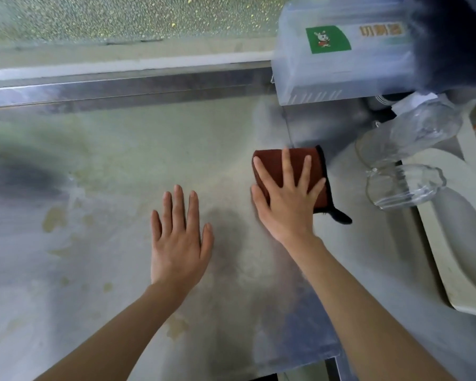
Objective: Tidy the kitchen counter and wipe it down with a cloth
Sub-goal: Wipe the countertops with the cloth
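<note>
Fingers straight and slightly parted on left hand (179,237), palm down toward the front edge of stained grey metal counter (94,166); touching or just above it, cannot tell. Holds nothing.

Just to the right and a little further back, right hand (286,199) with fingers spread wide and straight, pressing flat on folded reddish-brown cloth with dark trim (319,193). Cloth lying on the right part of the counter, one dark corner poking out past the heel of the hand.

Beside the cloth toward the right edge, clear ribbed glass jar (404,185), touching or overlapping white tray (456,270). Behind the jar, crumpled clear plastic bottle (423,125).

At the back right corner, pale blue plastic box with green rabbit label (341,64), blurred, by raised metal back rim (121,86). Beyond the rim, speckled frosted pane (121,17).
</note>
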Tool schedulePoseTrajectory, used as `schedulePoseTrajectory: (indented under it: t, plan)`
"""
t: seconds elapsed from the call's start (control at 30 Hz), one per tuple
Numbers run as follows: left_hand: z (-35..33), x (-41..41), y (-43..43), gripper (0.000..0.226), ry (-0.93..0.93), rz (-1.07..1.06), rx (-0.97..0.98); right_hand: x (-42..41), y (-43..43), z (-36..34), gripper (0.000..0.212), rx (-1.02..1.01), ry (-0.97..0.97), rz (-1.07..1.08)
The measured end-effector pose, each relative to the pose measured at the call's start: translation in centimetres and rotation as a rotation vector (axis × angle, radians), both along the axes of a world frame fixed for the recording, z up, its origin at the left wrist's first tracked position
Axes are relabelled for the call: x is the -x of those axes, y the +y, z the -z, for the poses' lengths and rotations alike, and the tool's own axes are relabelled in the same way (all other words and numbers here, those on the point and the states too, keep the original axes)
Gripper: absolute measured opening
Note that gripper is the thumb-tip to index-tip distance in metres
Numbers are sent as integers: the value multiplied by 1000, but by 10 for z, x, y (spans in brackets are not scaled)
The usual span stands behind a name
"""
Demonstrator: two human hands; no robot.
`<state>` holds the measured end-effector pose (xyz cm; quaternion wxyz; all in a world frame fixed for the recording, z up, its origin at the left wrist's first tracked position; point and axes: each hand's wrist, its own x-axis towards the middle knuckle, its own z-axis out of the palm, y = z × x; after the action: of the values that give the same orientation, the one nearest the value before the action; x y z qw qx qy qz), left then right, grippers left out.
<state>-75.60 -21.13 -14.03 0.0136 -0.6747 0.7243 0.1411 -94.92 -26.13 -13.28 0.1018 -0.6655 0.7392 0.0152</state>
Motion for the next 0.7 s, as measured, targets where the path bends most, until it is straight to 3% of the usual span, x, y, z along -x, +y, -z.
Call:
schedulePoseTrajectory:
  t: [0.07, 0.23, 0.4, 0.47, 0.57, 0.7]
  plan:
    - [0, 0, 1, 62, -8, 3, 9, -13, 5, -3, 50, 1, 3, -4]
    - [0, 0, 0, 62, -4, -5, 2, -4, 24, -5, 55, 25, -16, -359]
    - [-1, 1, 1, 63, 1, -14, 1, 33, -35, 0, 68, 46, 3, 23]
    - [-2, 1, 0, 63, -8, -15, 1, 22, -55, 0, 67, 63, -24, 75]
    - [-4, 1, -1, 62, -26, -22, -4, -5, -56, 0, 64, 104, -49, -95]
    - [-4, 1, -2, 62, -53, -6, -5, 4, -52, 0, 61, 96, -57, -503]
